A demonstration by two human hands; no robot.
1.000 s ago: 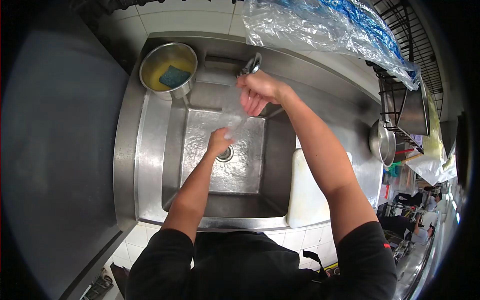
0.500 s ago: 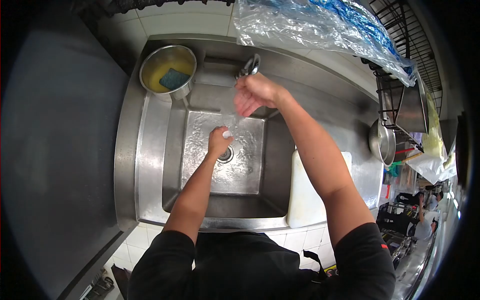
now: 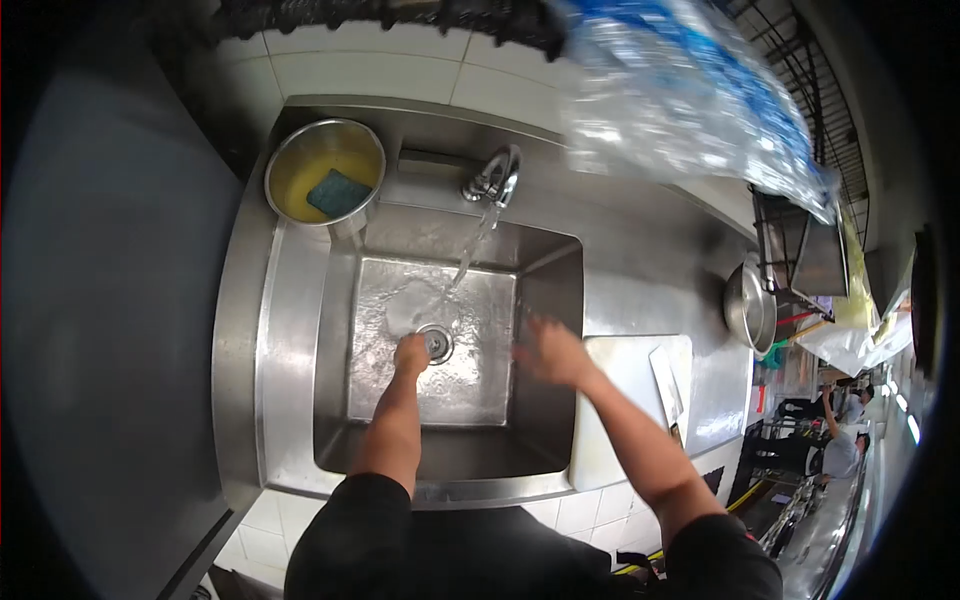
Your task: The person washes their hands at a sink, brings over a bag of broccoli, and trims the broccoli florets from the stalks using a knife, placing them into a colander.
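My left hand is low in the steel sink, beside the drain. Its fingers are curled closed, and what they hold is hidden at this angle. Over the right side of the basin is my right hand, its fingers smeared by motion; no held object can be made out. Water runs from the curved faucet and splashes on the sink floor, apart from both hands.
A steel pot with yellowish liquid and a dark green scouring pad stands at the back left corner. On the right, a knife lies on a white cutting board. Farther right are a metal bowl and hanging plastic bags.
My right hand has left the faucet and come down to the sink's right side. My left hand moved slightly toward me; the white piece seen in it no longer shows. The knife has come into view.
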